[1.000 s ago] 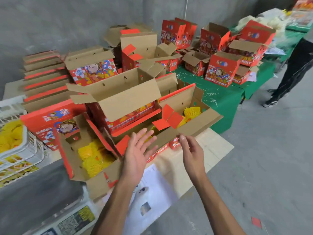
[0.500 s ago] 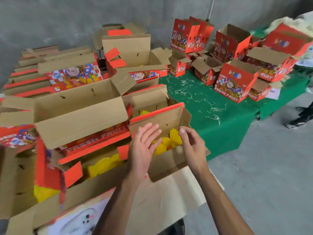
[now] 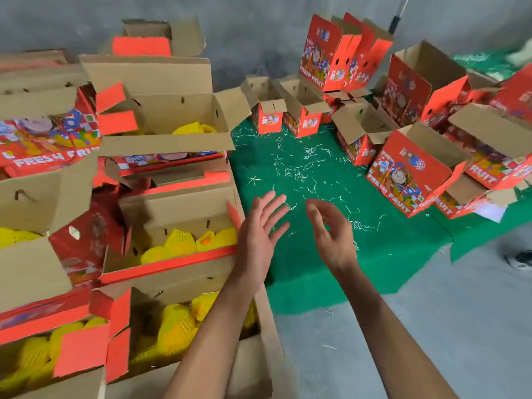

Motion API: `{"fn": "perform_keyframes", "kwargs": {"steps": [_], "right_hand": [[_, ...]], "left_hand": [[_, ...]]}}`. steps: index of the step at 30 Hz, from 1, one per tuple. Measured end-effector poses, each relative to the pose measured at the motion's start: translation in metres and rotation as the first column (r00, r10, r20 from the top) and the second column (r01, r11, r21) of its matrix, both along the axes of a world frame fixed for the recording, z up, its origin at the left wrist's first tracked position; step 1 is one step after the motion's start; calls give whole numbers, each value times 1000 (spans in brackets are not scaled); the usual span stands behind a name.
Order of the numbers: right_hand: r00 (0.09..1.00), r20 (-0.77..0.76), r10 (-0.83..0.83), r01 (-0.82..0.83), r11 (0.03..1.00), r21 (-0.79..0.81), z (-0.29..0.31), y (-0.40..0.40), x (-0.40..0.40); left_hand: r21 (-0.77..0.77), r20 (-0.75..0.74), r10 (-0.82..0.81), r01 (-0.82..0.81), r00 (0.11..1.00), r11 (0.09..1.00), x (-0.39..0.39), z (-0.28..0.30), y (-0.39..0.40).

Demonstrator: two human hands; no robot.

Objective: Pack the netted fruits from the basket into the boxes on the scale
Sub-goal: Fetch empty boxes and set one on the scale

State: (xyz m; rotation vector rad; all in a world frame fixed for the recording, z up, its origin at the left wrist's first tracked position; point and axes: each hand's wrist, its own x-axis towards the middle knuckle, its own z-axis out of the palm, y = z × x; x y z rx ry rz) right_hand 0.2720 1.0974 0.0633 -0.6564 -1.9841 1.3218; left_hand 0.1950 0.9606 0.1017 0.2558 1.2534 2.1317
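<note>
Holding nothing: I see left hand (image 3: 259,226) fingers spread, right hand (image 3: 331,231) loosely curled, both bare over green cloth (image 3: 311,168). Netted fruits (image 3: 184,243) sit in open box (image 3: 172,272) just left of left hand. Empty red boxes (image 3: 408,171) stand further right on cloth.

A fruit-packing workshop: printed cartons (image 3: 408,171) crowd a green-covered table (image 3: 302,174), bare concrete wall (image 3: 253,38).
</note>
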Motion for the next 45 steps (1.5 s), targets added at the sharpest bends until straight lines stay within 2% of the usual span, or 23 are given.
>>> {"fn": "perform_keyframes", "kwargs": {"steps": [4,8,12,16,19,23,25,27,31,36,38,41,44,45], "right_hand": [[999,49,18,-18,1000,4,-4,81,-11],[993,117,28,-38,996,86,-12,179,-18],[984,180,12,-60,962,265,-20,291,-15],[959,264,-108,-10,913,408,-27,404,-2],[895,399,-198,-7,890,457,-37,477,6],[744,632,-219,-104,895,433,-54,544,8],[668,714,-211,-146,903,404,-61,560,5],[637,741,-211,-137,916,378,-69,570,5],[645,729,-228,-90,925,369,-70,582,8],[684,722,-102,-209,922,327,-61,577,8],[715,698,-34,-237,928,289,-60,569,9],[758,634,151,-329,929,172,-60,562,13],[787,489,375,-423,906,-13,-57,563,18],[805,439,400,-426,904,-42,-56,563,19]], "left_hand": [[-102,9,-3,4,1000,995,-15,-14,79],[-223,-5,26,-27,1000,974,-15,-30,171],[-305,5,72,-67,997,950,-5,-40,267],[-367,12,45,-37,999,930,9,-41,363],[-388,3,16,-14,1000,922,17,-43,434],[-425,35,-16,29,999,905,26,-48,515],[-440,63,-32,57,997,896,30,-54,543],[-455,106,-44,88,993,886,32,-61,566],[-478,193,-54,142,980,867,33,-72,598],[-494,297,-33,183,954,850,34,-84,627],[-534,286,17,144,958,833,28,-87,631],[-624,219,69,85,973,777,13,-92,628],[-741,90,79,14,993,672,4,-91,622],[-785,23,67,-24,998,619,2,-90,621]]}}
